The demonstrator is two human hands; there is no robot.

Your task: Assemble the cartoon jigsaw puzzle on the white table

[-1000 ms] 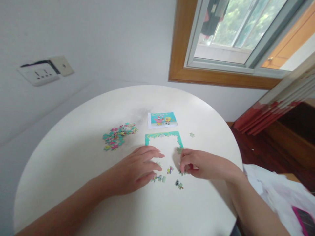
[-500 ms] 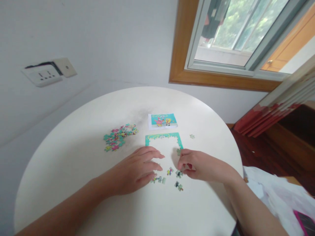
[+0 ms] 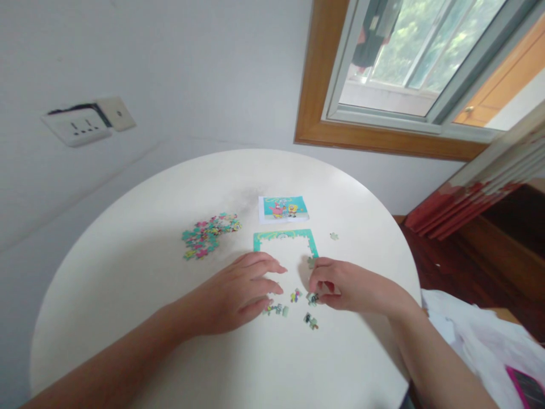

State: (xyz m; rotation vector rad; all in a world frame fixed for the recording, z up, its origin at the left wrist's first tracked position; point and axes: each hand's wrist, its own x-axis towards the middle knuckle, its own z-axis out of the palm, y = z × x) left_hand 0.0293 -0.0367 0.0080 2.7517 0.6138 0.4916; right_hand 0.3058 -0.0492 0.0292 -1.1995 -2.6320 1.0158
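My left hand (image 3: 244,289) lies over the left side of the jigsaw border, fingers spread and holding nothing. Its thumb is beside a short row of joined puzzle pieces (image 3: 279,309). My right hand (image 3: 336,284) is at the border's right side, fingers curled down, with the fingertips at a grey-green puzzle piece with a black mark (image 3: 313,298). The teal jigsaw border (image 3: 283,234) is assembled along the top and upper sides; both hands hide its lower parts. Between the hands lies a yellow and purple piece (image 3: 296,295). Nearer me are two joined pieces (image 3: 310,321).
A heap of loose puzzle pieces (image 3: 210,236) sits left of the border. Behind the border lies a reference picture (image 3: 285,208) of cartoon figures. One pale piece (image 3: 334,236) is off to the right. The round white table (image 3: 140,272) stands against a wall by a window.
The view has shifted slightly, moving the whole scene a little to the right. Both hands and the puzzle pieces keep practically the same places on the table.
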